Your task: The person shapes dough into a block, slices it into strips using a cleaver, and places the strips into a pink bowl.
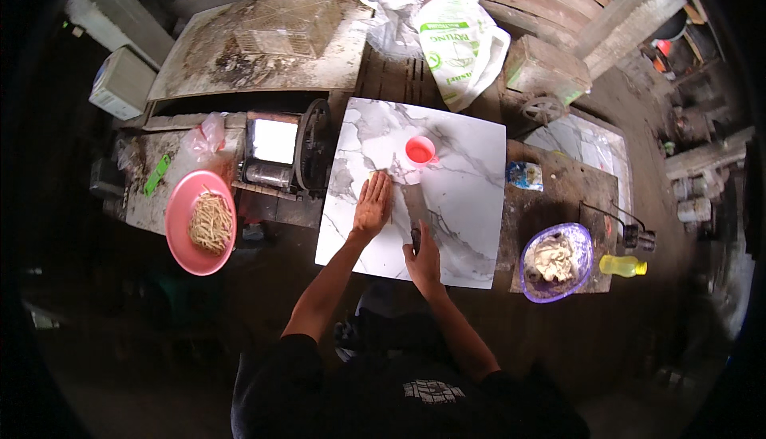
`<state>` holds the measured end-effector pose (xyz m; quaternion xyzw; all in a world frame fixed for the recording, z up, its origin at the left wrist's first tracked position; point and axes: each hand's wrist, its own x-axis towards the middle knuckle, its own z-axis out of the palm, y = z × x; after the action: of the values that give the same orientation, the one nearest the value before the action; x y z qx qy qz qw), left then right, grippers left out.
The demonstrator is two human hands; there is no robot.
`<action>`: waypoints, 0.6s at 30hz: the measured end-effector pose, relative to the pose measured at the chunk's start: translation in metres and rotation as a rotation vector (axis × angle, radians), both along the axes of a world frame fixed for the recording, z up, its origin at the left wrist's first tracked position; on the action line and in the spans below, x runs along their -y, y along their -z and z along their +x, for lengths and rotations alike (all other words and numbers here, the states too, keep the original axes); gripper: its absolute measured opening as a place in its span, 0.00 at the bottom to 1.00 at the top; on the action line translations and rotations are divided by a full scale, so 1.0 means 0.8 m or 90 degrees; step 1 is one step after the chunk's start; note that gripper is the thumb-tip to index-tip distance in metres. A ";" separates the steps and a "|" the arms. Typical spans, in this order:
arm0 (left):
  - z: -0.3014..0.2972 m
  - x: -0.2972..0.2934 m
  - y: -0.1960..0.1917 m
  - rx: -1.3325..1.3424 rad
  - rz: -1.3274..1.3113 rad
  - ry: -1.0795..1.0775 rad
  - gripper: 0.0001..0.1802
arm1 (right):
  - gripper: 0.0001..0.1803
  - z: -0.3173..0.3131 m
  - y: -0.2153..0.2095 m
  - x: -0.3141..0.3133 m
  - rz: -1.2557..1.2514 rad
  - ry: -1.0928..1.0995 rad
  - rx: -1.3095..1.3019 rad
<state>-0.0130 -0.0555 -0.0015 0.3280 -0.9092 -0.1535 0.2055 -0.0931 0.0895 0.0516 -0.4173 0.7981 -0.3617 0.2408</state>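
On a white marble-patterned board, my left hand lies flat with its fingers stretched forward. A small pale bit, perhaps dough, shows at its fingertips; whatever is under the palm is hidden. My right hand is closed round the dark handle of a wide-bladed knife. The blade points away from me, resting on or just above the board, a little right of my left hand. Beyond the blade's tip stands a red-pink cup with its handle to the right.
Left, a pink basin holds thin pale sticks beside a hand-cranked roller machine. Right, a purple basin contains pale dough, near a yellow bottle and a blue-white packet. White plastic bags lie behind the board.
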 end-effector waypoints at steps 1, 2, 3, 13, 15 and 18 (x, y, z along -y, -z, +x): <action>-0.001 -0.002 0.001 0.017 -0.009 -0.001 0.27 | 0.25 0.003 -0.002 -0.003 0.006 0.022 0.026; 0.000 -0.006 0.002 0.034 -0.018 -0.005 0.27 | 0.23 0.010 0.000 -0.005 0.001 0.048 0.058; 0.002 -0.006 -0.004 0.054 -0.033 -0.007 0.27 | 0.21 0.018 -0.002 0.000 -0.009 0.074 0.094; 0.012 -0.002 -0.014 0.125 0.014 -0.004 0.25 | 0.19 0.065 -0.006 0.051 -0.145 0.092 0.080; 0.015 -0.002 -0.012 0.175 -0.021 0.009 0.28 | 0.20 0.074 0.000 0.058 -0.155 0.093 0.052; 0.008 -0.001 -0.008 0.262 -0.083 0.006 0.30 | 0.21 0.074 0.003 0.066 -0.136 0.113 0.061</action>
<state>-0.0064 -0.0549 0.0047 0.3343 -0.9415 -0.0247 0.0354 -0.0338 0.0367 0.0493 -0.3505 0.7767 -0.4837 0.1997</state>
